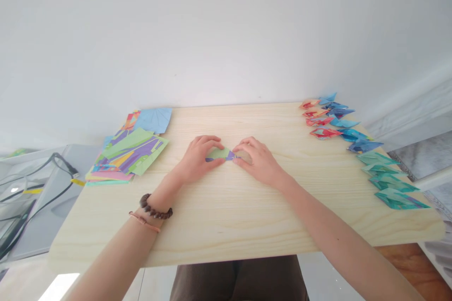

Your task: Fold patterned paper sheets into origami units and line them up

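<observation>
One wooden table (226, 216), two hands (197, 162) (260, 163) pinching one folded paper (219, 153), four teal folded shapes (392, 183)

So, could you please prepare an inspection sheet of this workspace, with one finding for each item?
Surface: pale wood-grain table, rounded front corners.
Job's things: small green-and-purple folded paper between the hands; at right, red pointed folded-paper pieces, blue ones and teal ones.
Clutter: overlapping multicoloured flat paper sheets at the table's left.
Grip: left hand holds the folded paper's left part; right hand pinches its right tip.
Cables: black cables left of the table, over a light-grey surface.
Surroundings: plain white wall behind.
</observation>
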Demonstrator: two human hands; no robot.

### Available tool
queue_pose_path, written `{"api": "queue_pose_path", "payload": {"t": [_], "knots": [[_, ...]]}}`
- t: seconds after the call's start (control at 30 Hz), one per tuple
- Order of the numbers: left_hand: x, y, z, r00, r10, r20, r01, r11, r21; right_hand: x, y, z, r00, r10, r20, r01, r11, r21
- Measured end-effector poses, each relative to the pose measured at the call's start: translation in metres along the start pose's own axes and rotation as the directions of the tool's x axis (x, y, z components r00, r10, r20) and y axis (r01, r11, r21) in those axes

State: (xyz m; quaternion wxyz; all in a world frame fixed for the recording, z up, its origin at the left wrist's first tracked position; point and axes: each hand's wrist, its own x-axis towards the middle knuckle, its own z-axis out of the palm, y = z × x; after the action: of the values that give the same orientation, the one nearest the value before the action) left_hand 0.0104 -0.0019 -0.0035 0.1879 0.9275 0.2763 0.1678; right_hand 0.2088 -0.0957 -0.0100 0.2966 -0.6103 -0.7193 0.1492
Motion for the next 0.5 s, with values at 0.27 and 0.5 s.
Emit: {"api": "queue_pose_path", "payload": {"t": [0.27, 0.5], "knots": [[0.022, -0.003, 0.010, 0.999, -0.032, 0.027, 0.034, 0.998, -0.059, 0.005, 0.009, 0.008, 0.992, 0.033, -0.125, -0.017, 0.992, 0.123], [0.018, 0.002, 0.004, 0.994, -0.099, -0.043, 0.085, 0.962, -0.258, 0.010, 0.011, 0.015, 0.980, 0.072, -0.184, -0.060, 0.996, 0.072]]}}
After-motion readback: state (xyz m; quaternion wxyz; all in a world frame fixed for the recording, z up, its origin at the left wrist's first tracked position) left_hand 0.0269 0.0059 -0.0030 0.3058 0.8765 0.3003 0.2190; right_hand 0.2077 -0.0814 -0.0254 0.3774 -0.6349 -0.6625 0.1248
